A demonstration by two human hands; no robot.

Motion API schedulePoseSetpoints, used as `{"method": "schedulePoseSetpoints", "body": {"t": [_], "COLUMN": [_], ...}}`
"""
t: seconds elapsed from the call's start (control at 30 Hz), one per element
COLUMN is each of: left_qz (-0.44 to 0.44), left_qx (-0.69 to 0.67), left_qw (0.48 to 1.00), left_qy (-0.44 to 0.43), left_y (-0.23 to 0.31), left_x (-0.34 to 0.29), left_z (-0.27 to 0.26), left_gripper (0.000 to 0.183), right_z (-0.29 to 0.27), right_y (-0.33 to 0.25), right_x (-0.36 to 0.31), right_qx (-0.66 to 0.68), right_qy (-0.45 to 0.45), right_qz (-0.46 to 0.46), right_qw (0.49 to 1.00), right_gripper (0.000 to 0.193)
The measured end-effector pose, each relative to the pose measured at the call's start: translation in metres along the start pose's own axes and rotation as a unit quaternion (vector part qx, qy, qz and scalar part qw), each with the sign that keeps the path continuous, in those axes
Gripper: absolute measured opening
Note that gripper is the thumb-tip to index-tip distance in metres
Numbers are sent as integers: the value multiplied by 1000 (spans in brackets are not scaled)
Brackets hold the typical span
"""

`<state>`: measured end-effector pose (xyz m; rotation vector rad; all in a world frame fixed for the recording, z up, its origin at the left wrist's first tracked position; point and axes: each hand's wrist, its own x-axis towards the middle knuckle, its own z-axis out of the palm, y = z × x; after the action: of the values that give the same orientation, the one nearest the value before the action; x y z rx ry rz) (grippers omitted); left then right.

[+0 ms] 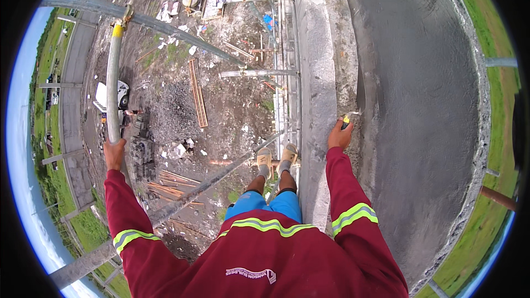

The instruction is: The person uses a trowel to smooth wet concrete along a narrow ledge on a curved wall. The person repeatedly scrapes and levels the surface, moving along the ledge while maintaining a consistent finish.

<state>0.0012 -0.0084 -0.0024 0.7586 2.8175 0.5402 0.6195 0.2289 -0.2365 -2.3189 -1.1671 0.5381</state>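
A long concrete ledge (316,72), rough and pale, runs away from the person, high above open ground (223,146). Along its right edge lies a broad, smooth, dark grey surface (425,105) with a rough, curving far-right rim. Scaffold tubes cross the left half; below lie a gravel heap (179,107), timber strips (175,182) and a white vehicle (113,96), with green fields (88,232) at both sides. The person's sandalled feet (264,160) stand left of the ledge, near a diagonal tube (207,175).

The right hand (339,134) is closed on a hand tool (346,122) with a yellow-and-black handle, at the ledge's right edge, beside the grey surface. The visible handle's long axis runs mostly away from the person, leaning slightly right; its thin metal neck points right. The blade cannot be clearly made out.

The left hand (115,154) grips a yellow-ended tube (114,83), which stretches lengthwise away from the person.
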Motion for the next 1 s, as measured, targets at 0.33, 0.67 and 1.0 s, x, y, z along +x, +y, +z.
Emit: {"method": "schedulePoseSetpoints", "body": {"t": [0.33,0.67,1.0], "left_qz": [-20,-39,41], "left_qx": [-8,-60,-1], "left_qw": [1000,991,996], "left_qy": [-23,-111,-82], "left_y": [-1,45,104], "left_x": [-1,44,204], "left_z": [2,-3,37], "left_gripper": [33,68,69], "right_z": [1,1,0], "right_y": [0,-1,-4], "right_x": [0,1,2], "right_qx": [-47,-74,-76], "right_qy": [1,9,11], "right_qz": [8,13,14], "right_qw": [999,997,997], "right_gripper": [53,43,37]}}
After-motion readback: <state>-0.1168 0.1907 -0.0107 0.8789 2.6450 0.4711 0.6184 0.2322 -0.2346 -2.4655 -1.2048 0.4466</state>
